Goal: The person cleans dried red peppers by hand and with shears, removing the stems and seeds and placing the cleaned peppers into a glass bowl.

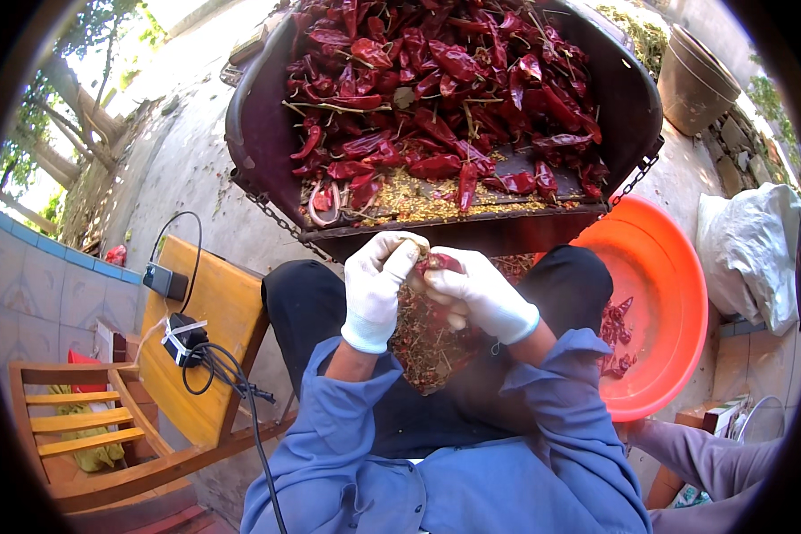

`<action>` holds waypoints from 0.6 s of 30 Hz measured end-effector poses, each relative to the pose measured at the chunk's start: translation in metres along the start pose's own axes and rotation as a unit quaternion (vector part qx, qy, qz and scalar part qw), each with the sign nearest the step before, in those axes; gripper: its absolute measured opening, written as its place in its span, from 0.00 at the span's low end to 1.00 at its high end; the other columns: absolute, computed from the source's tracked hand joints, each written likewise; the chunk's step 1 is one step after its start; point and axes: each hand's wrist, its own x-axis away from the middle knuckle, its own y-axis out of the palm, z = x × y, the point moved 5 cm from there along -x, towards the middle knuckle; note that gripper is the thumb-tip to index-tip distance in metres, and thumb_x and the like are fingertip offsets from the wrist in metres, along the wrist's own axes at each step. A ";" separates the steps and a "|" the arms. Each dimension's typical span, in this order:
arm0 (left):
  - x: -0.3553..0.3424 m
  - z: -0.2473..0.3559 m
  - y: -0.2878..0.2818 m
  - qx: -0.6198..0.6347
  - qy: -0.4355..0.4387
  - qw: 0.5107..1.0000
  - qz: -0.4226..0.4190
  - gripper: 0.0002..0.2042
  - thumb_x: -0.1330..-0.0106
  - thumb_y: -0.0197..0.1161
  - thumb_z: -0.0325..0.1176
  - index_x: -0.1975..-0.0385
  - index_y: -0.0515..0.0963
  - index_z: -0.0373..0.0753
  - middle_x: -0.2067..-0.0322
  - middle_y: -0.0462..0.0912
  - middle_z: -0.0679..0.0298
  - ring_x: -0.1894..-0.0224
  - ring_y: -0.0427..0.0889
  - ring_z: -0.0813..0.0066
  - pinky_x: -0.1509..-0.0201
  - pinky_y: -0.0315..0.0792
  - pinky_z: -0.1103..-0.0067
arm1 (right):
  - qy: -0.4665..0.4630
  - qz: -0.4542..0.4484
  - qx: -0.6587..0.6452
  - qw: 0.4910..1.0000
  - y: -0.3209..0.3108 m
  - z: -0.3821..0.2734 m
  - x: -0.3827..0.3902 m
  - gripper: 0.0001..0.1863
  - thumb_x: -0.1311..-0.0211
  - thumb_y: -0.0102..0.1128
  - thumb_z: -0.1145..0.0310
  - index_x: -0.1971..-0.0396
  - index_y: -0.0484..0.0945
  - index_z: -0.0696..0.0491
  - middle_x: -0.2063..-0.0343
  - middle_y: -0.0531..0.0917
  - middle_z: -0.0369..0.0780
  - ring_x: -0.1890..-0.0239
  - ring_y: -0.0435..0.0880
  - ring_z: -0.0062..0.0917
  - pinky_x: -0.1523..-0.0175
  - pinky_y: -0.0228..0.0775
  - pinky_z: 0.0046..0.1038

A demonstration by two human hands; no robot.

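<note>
Both my hands wear white knit gloves and meet above my lap. A dried red chili pepper (440,262) is between them. My right hand (479,289) is closed round its body, with thumb and fingers pressed on it. My left hand (378,283) pinches at the pepper's stem end, its fingertips partly covering that end. Just beyond my hands stands a dark cart bed (262,116) heaped with dried red chili peppers (454,67). Yellow seeds (409,198) lie scattered along its near edge.
At right sits an orange basin (667,356) with some red peppers inside. A white sack (752,249) and a brown bucket (694,80) stand beyond it. At left is a wooden chair (196,338) bearing black adapters and cable. Another person's leg (712,454) shows lower right.
</note>
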 end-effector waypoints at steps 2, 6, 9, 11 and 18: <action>0.001 0.004 -0.001 -0.038 -0.016 0.999 -0.012 0.07 0.29 0.57 0.30 0.63 0.80 0.33 0.71 0.82 0.68 0.76 0.74 0.88 0.72 0.68 0.89 | -0.003 0.025 0.114 0.993 -0.002 -0.001 -0.001 0.07 0.35 0.58 0.67 0.64 0.77 0.54 0.79 0.77 0.34 0.83 0.74 0.19 0.78 0.64 0.23; -0.001 0.001 0.001 -0.088 -0.092 0.991 -0.037 0.06 0.30 0.56 0.28 0.65 0.79 0.34 0.74 0.80 0.69 0.79 0.72 0.88 0.76 0.66 0.88 | -0.289 0.106 0.503 0.807 0.002 -0.014 0.009 0.07 0.46 0.61 0.75 0.66 0.77 0.54 0.74 0.77 0.48 0.71 0.80 0.45 0.67 0.72 0.35; 0.000 -0.024 -0.009 0.034 -0.161 0.984 -0.069 0.06 0.30 0.58 0.31 0.65 0.79 0.35 0.73 0.80 0.70 0.78 0.71 0.89 0.77 0.65 0.89 | -0.285 0.094 0.593 0.747 0.007 -0.010 0.011 0.06 0.46 0.63 0.74 0.68 0.76 0.55 0.74 0.79 0.47 0.70 0.81 0.44 0.67 0.72 0.35; 0.001 -0.031 -0.012 0.137 -0.163 0.974 -0.072 0.07 0.29 0.58 0.32 0.63 0.79 0.34 0.71 0.81 0.68 0.79 0.72 0.89 0.78 0.66 0.89 | -0.293 0.101 0.569 0.761 0.008 -0.010 0.010 0.07 0.46 0.64 0.73 0.67 0.76 0.54 0.73 0.80 0.47 0.70 0.82 0.44 0.67 0.72 0.36; -0.002 -0.018 0.003 0.231 -0.043 0.971 -0.038 0.09 0.26 0.55 0.33 0.61 0.77 0.33 0.62 0.83 0.57 0.81 0.69 0.89 0.80 0.66 0.89 | -0.045 0.044 0.009 0.998 0.004 0.003 0.003 0.11 0.28 0.51 0.62 0.62 0.76 0.53 0.77 0.75 0.29 0.83 0.68 0.08 0.80 0.59 0.13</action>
